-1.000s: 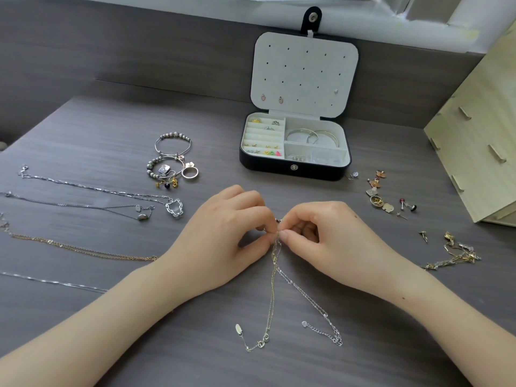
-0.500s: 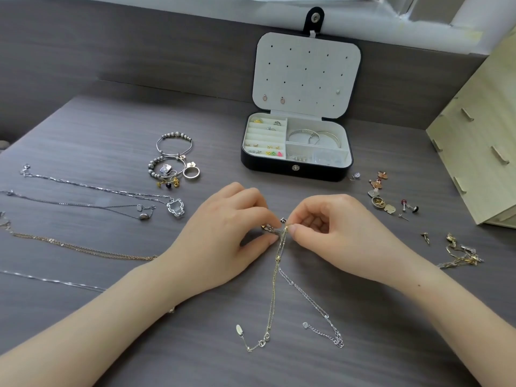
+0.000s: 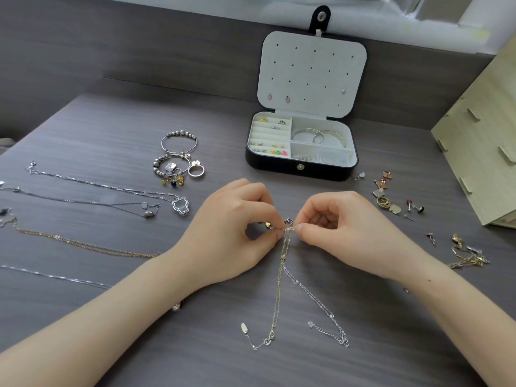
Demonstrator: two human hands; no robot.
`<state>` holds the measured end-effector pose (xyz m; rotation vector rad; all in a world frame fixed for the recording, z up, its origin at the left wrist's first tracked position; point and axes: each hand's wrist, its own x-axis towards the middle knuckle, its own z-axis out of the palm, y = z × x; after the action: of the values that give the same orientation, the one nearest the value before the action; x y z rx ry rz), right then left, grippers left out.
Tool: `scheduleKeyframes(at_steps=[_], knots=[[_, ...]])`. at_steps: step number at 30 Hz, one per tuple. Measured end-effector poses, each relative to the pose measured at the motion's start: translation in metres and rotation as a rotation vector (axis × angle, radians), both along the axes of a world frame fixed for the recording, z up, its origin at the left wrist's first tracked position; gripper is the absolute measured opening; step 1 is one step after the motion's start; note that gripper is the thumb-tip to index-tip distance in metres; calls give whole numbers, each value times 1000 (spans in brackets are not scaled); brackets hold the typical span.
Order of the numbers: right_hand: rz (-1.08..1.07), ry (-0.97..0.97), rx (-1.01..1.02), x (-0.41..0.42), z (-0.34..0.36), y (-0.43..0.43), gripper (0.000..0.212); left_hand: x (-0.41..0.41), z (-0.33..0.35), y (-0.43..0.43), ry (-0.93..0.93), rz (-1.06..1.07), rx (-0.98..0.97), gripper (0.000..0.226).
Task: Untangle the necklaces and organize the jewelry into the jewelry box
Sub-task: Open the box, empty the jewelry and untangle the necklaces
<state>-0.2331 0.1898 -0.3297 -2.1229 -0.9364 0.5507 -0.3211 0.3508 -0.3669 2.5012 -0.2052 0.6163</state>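
Two tangled necklaces (image 3: pixel 282 277), one gold and one silver, trail from my fingertips toward me on the dark table (image 3: pixel 111 129). My left hand (image 3: pixel 231 236) and my right hand (image 3: pixel 351 233) meet at the knot, each pinching the chains between thumb and forefinger. A small dark-and-gold pendant shows between my left fingers. The black jewelry box (image 3: pixel 301 170) stands open beyond my hands, holding rings, small earrings and silver bangles, with studs pinned in its white lid.
Several straightened necklaces (image 3: pixel 106 188) lie at the left. Beaded bracelets and rings (image 3: pixel 178 160) sit left of the box. Loose earrings (image 3: pixel 391 196) and a gold chain heap (image 3: pixel 469 255) lie at the right, beside a pale wooden rack (image 3: pixel 485 152).
My hands have drawn slightly apart at the knot, and a small pendant has come into view at my left fingertips. The chains' loose ends lie where they were.
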Motion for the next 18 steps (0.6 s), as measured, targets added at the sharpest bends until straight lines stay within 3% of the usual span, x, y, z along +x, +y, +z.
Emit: scheduleKeyframes(at_steps=[5,12,18], knots=[[-38,4,-6,-1,-1,0,13,-1,0,-1,3,25,-51,12],[-80,-11,-11,-2,-3,2,13,-3,0,0,14,-12,55,11],[-88,24,-5,-4,-4,3,11,-4,8,-4,114,21,-220,11]])
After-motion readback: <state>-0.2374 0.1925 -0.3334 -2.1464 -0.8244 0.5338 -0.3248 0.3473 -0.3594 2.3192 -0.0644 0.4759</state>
